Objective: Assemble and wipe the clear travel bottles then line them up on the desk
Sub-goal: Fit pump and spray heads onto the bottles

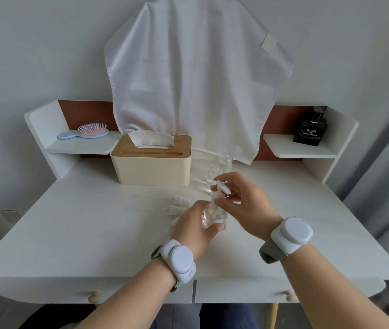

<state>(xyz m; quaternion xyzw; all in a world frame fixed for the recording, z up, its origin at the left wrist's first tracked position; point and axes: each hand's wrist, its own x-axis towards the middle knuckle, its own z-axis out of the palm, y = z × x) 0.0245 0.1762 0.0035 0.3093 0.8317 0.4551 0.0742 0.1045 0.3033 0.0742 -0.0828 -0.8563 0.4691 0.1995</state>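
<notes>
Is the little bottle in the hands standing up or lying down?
Standing up. The clear bottle has its pump top pointing upward.

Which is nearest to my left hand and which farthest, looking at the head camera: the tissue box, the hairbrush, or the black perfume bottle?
From the left hand, nearest first:
1. Tissue box, just behind it on the desk, slightly left.
2. Hairbrush, on the back left shelf.
3. Black perfume bottle, on the back right shelf, across the desk.
</notes>
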